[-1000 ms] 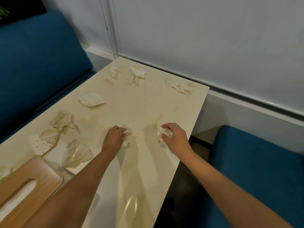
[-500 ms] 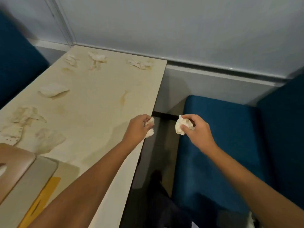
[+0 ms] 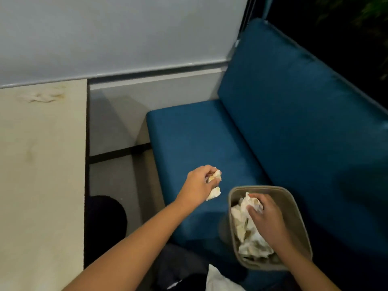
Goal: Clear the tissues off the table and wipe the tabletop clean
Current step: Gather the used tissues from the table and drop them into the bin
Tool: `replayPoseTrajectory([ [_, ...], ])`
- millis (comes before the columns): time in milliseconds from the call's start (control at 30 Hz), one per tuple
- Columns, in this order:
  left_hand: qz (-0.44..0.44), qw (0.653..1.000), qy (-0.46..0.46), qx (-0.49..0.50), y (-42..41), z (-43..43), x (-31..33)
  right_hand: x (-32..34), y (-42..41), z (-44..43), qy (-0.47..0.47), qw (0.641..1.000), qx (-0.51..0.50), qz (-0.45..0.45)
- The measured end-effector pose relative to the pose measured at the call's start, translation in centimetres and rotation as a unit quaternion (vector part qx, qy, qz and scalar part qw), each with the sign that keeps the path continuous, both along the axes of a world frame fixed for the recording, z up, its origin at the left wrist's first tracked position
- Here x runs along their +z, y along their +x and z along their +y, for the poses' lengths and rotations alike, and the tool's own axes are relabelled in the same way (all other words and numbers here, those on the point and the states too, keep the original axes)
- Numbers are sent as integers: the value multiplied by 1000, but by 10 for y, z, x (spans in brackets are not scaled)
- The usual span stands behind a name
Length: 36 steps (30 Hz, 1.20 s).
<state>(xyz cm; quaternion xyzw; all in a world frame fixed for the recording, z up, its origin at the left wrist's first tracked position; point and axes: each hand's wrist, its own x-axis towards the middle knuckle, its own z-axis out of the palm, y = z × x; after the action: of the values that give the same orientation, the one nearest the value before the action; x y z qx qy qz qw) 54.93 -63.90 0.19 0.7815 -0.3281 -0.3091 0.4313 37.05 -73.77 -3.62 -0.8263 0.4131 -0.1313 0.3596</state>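
Fingers (image 3: 207, 169) of the left hand (image 3: 198, 185) are curled tightly round a crumpled tissue (image 3: 214, 193), and bits of it stick out above and below the knuckles. This hand hangs in the air over the front of the blue seat cushion (image 3: 195, 139), just left of the waste bin (image 3: 299, 225) and clear of its rim.

The right hand (image 3: 269, 220) has its fingers bent round a second wad (image 3: 248, 202), pinching it from above over the mouth of the bin. The bin is grey-beige with rounded corners and stands on the seat cushion. Under the right fingers it holds a heap of binned tissues (image 3: 253, 245), crumpled and stained brown. They fill much of the opening, though the right wrist hides part of it.

Beyond the right fingers rises the blue backrest (image 3: 304, 122).

Well to the left of the left fingers, across a strip of floor, lies the table (image 3: 42, 185). Its pale top is marked with brownish stains. At its far end, against the wall, lies one leftover tissue (image 3: 42, 97), flattened and too blurred to make out further.

Between the two forearms, at the bottom edge, shows a white object (image 3: 218, 280); I cannot tell what it is.
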Motion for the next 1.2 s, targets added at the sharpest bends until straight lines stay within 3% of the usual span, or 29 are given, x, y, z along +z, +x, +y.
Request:
replayPoseTrajectory([
  [267, -4, 989, 41, -143, -68, -45, -23, -49, -70, -15, 68, 974, -114, 181],
  [500, 54, 974, 106, -191, -76, -44, -38, -21, -62, -27, 67, 981, -170, 68],
  [767, 32, 993, 61, -96, -31, -15, -31, -2, 4, -25, 17, 995, -95, 22],
  [1200, -54, 986, 16, 154, 83, 104, 9, 27, 170, 48, -1, 985, 161, -61],
])
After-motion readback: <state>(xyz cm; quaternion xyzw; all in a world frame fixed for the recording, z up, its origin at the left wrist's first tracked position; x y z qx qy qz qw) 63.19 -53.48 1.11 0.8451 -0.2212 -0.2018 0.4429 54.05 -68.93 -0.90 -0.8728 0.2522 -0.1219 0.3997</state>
